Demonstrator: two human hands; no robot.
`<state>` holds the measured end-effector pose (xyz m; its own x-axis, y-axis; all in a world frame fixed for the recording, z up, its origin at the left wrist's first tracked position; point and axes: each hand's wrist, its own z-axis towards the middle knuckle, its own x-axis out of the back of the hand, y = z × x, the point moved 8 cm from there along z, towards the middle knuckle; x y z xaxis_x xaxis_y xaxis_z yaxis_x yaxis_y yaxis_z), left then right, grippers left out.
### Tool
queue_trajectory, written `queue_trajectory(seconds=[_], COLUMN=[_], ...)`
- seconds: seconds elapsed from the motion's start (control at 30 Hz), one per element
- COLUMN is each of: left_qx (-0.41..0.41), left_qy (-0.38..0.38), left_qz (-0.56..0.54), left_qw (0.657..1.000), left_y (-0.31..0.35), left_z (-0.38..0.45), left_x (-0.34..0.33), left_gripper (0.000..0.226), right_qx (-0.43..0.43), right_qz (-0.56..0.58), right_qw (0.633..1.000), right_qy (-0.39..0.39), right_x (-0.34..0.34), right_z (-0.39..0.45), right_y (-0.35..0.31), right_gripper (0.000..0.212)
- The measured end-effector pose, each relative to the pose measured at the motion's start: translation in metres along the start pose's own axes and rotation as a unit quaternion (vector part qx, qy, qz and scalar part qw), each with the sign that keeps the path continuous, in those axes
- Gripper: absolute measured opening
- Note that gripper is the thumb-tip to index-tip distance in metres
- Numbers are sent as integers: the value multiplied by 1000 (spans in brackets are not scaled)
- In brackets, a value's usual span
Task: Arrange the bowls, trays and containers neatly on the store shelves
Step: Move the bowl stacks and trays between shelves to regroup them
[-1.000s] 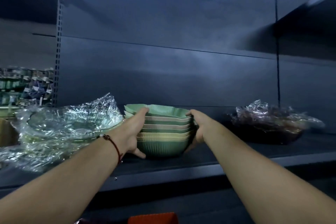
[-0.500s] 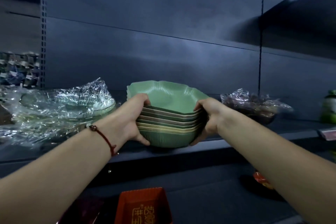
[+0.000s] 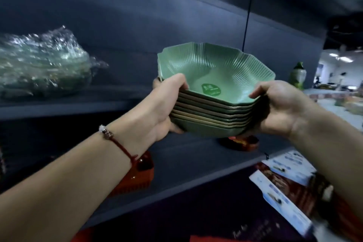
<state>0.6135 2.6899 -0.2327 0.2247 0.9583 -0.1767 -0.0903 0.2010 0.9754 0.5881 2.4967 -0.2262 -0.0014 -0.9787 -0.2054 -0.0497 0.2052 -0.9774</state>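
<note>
Bowls (image 3: pixel 214 92), a green stack, are up in the air in front of the shelf (image 3: pixel 186 165) | my left hand (image 3: pixel 165 104) and right hand (image 3: pixel 280 108) hold both sides tight so none slide | red tray (image 3: pixel 135 179) sits below.

A red string bracelet (image 3: pixel 117 144) with a pale bead and a few dark beads circles a wrist in the lower left. At the lower right lie printed packages (image 3: pixel 284 184) in white, blue and dark red, their lettering too blurred to read. Far to the right, beyond the shelving, a bright room (image 3: pixel 341 76) opens out with ceiling lights (image 3: pixel 342 58) glowing, and blurred goods sit on a pale surface there.
</note>
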Motion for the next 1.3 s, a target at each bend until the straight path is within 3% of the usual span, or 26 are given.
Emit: queue_trajectory(seconds=[0.07, 0.13, 0.27, 0.37, 0.57, 0.73, 0.83, 0.93, 1.03, 1.17, 1.23, 1.3], left_qx=[21, 48, 101, 126, 134, 152, 145, 80, 2, -81, -144, -194], left_qy=[-26, -37, -49, -32, 10, 49, 64, 82, 95, 136, 179, 205], left_qz=[-4, -7, -1, -3, 0, 6, 29, 69, 77, 200, 281, 369], left_qw=[999, 998, 994, 991, 991, 987, 987, 991, 992, 967, 932, 886], left_y=[-28, -58, -116, -151, -204, -246, -264, -280, -291, -303, -300, -296], left_z=[-5, -4, -1, 4, 31, 67, 91, 114, 131, 149, 146, 141], left_x=[-11, -16, -24, -22, 13, 51, 66, 77, 85, 97, 94, 87], left_gripper=[41, 46, 28, 19, 27, 12, 25, 45, 82, 127, 128, 120], right_qx=[-11, -34, -100, -128, -163, -181, -193, -197, -173, -101, 39, 181], right_qz=[6, 16, 39, 48, 43, 57, 68, 77, 68, 30, -85, -232], right_qw=[1000, 999, 992, 986, 979, 974, 973, 973, 982, 994, 996, 956], right_qy=[12, 38, 71, 97, 115, 123, 112, 90, 44, 6, 12, 9], right_x=[16, 33, 65, 80, 80, 67, 68, 68, 66, 75, 80, 70], right_z=[-10, -15, -9, 3, 53, 114, 152, 184, 212, 237, 237, 227], right_y=[23, 50, 109, 141, 191, 228, 245, 262, 270, 274, 273, 274], right_gripper=[55, 49, 63, 56, 59, 46, 52, 46, 44, 44, 57, 86])
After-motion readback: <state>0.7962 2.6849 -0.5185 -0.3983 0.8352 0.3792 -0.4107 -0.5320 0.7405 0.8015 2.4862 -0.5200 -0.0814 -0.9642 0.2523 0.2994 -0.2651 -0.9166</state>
